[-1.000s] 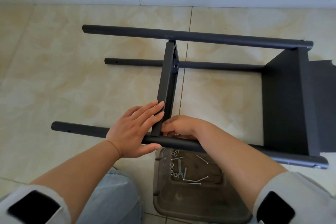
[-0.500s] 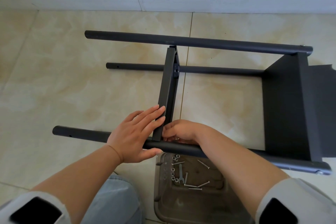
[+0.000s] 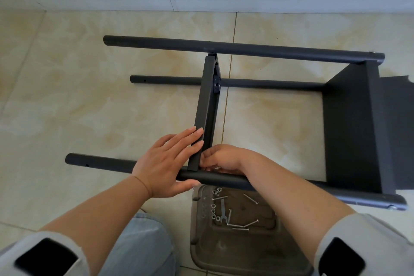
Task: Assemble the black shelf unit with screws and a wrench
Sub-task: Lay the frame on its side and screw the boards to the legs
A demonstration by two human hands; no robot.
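The black shelf unit lay on its side mid-frame, poles running left to right. The left hand pressed flat, fingers straight, against the middle shelf panel; the right hand curled at its lower corner, its hold unclear.

Open floor between black poles

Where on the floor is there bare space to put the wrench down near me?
Bare tile lies left of the middle shelf panel, between the near pole and far poles. The tray corner with wrench, screws and nuts is crowded.
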